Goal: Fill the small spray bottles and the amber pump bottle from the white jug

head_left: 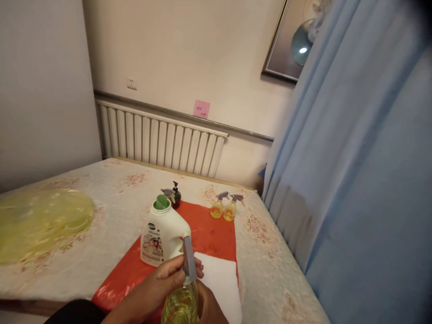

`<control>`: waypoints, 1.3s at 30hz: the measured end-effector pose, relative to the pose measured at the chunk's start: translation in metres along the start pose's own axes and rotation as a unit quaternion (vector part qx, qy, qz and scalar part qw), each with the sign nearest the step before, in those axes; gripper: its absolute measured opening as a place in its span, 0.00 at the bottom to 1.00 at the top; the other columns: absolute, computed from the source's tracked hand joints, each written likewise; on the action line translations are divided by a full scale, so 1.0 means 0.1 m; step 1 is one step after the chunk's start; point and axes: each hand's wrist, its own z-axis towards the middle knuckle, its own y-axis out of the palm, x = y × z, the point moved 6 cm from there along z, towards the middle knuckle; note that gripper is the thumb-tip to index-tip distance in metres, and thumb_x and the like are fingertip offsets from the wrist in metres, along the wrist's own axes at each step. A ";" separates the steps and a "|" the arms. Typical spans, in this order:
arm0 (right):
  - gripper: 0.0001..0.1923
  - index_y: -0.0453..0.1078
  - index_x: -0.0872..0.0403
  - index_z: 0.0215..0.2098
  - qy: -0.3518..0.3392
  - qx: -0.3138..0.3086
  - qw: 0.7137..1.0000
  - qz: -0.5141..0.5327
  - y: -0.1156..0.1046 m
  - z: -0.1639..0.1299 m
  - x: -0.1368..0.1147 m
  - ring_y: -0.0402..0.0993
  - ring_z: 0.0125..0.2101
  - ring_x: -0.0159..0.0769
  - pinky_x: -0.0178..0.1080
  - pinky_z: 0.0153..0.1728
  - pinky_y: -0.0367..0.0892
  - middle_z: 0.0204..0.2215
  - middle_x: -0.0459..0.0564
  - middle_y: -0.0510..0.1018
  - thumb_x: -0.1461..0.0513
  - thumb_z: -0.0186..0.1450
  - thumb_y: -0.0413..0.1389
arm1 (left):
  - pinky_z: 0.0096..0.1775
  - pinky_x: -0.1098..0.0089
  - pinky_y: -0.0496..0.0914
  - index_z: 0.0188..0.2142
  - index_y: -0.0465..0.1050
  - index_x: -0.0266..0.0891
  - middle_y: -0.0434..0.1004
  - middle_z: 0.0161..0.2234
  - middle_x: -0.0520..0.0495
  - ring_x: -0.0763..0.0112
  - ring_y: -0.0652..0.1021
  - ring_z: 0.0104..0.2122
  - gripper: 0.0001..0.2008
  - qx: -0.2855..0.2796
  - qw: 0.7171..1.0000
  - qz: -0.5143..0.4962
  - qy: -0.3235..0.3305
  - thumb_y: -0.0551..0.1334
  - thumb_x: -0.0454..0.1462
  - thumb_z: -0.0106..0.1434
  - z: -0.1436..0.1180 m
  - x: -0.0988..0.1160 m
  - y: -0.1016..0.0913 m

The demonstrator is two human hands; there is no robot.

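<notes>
While the white jug (164, 236) stands near, both hands (175, 288) grip 1 spray bottle (182, 301).

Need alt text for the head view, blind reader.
Two hands, left and right, hold a spray bottle of yellow liquid at the bottom edge, over a red mat on a table. Behind it stand a white jug with a green cap, a dark pump bottle and two small yellow sprayers. A white towel lies on the mat.
</notes>
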 end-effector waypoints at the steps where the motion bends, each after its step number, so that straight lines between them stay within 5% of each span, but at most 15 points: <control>1: 0.49 0.70 0.53 0.54 0.003 0.013 1.000 -0.007 -0.02 -0.01 0.02 0.73 0.48 0.55 0.47 0.47 0.69 0.45 0.50 0.79 0.60 0.32 0.74 | 0.52 0.60 0.69 0.48 0.79 0.41 0.82 0.45 0.42 0.53 0.77 0.50 0.25 -0.004 1.000 -0.007 0.005 0.66 0.54 0.57 0.00 0.00 0.02; 9: 0.52 0.68 0.53 0.56 -0.005 0.026 0.999 -0.028 -0.04 0.01 0.07 0.74 0.48 0.58 0.51 0.49 0.69 0.45 0.52 0.80 0.59 0.32 0.74 | 0.45 0.66 0.70 0.47 0.77 0.41 0.80 0.41 0.47 0.60 0.77 0.43 0.20 0.035 0.998 -0.017 0.044 0.66 0.50 0.60 0.04 -0.17 0.03; 18: 0.38 0.72 0.53 0.47 -0.027 0.035 0.997 -0.059 0.04 0.05 -0.10 0.77 0.42 0.53 0.48 0.44 0.72 0.39 0.50 0.80 0.61 0.37 0.71 | 0.40 0.69 0.69 0.35 0.75 0.39 0.77 0.32 0.51 0.62 0.75 0.36 0.09 0.196 0.973 0.068 0.097 0.67 0.38 0.54 0.06 -0.16 0.01; 26: 0.47 0.70 0.54 0.53 -0.037 0.031 0.998 -0.045 -0.03 0.05 -0.14 0.76 0.46 0.56 0.52 0.48 0.70 0.42 0.52 0.80 0.56 0.35 0.73 | 0.55 0.66 0.66 0.52 0.74 0.45 0.78 0.51 0.48 0.55 0.73 0.54 0.23 0.132 0.989 0.058 0.036 0.63 0.52 0.61 -0.01 -0.19 -0.01; 32: 0.48 0.70 0.53 0.53 -0.036 0.044 0.997 -0.043 -0.04 0.04 -0.12 0.74 0.49 0.58 0.52 0.51 0.68 0.45 0.53 0.80 0.58 0.33 0.73 | 0.42 0.66 0.72 0.42 0.78 0.40 0.80 0.36 0.48 0.59 0.78 0.39 0.23 0.108 0.992 0.009 0.059 0.67 0.54 0.56 0.06 -0.17 0.02; 39: 0.45 0.71 0.53 0.51 -0.033 0.052 0.998 -0.020 -0.02 0.05 -0.10 0.76 0.45 0.56 0.51 0.46 0.71 0.41 0.52 0.81 0.58 0.33 0.73 | 0.48 0.60 0.70 0.42 0.77 0.39 0.81 0.42 0.42 0.51 0.77 0.46 0.21 0.254 0.956 0.134 0.056 0.65 0.51 0.56 0.00 -0.19 -0.02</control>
